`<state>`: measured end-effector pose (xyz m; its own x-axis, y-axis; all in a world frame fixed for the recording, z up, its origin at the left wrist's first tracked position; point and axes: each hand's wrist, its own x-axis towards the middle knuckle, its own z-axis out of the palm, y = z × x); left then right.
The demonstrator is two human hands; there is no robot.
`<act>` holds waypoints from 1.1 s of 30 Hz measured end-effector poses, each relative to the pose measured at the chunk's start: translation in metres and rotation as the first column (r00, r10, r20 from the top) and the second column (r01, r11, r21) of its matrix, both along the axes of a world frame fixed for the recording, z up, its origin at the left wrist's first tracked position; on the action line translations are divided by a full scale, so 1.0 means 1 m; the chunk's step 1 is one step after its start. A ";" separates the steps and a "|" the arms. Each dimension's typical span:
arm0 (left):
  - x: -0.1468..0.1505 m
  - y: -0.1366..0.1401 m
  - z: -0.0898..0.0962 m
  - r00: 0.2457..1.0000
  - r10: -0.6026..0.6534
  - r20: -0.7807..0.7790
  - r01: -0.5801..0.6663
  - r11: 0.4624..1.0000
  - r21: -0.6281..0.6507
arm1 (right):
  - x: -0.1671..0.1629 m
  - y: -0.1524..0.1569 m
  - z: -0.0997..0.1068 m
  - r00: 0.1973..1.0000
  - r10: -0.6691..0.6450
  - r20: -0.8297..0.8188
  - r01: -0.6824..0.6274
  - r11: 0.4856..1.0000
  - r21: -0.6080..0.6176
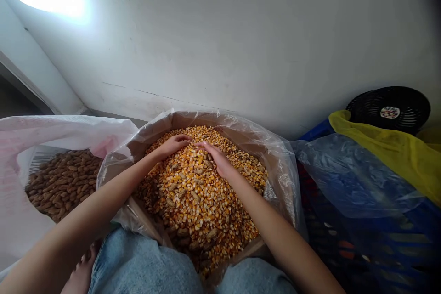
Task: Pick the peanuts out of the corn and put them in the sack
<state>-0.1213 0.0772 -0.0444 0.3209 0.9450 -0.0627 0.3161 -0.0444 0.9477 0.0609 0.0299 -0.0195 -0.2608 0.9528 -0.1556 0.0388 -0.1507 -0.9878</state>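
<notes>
Both my hands rest on a heap of yellow corn kernels (203, 206) inside a cardboard box lined with a clear plastic bag (289, 170). My left hand (175, 144) lies on the far left side of the heap, its fingers stretched out toward the middle. Opposite it, my right hand (216, 157) has its fingers extended along the kernels, their tips close to those of the left. Neither hand visibly grips anything. Several unshelled peanuts (195, 196) are mixed into the corn in front of the hands.
To the left stands a white sack (113, 124) holding many unshelled peanuts (69, 181). A blue crate (406, 243) on the right is partly covered by clear plastic and yellow mesh (389, 144). Behind it leans a black fan (389, 109). A pale wall (241, 46) closes off the back.
</notes>
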 end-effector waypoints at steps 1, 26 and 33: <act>-0.002 0.001 0.000 1.000 -0.003 -0.015 0.004 1.000 0.026 | 0.001 -0.001 0.005 1.000 0.022 0.012 -0.023 1.000 0.008; -0.006 -0.062 0.076 0.912 -0.119 -0.394 0.140 0.990 0.027 | 0.037 -0.016 0.020 0.965 -0.238 -0.109 0.216 0.959 -0.184; 0.038 -0.055 0.062 0.685 0.027 -0.728 0.250 0.930 0.269 | 0.038 -0.014 0.005 0.938 -0.062 0.341 0.091 0.993 -0.071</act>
<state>-0.0837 0.0219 0.0179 0.4129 0.9106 -0.0188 0.8541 -0.3800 0.3551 0.0986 0.0156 -0.0149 -0.1058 0.9472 -0.3026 0.3533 -0.2486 -0.9019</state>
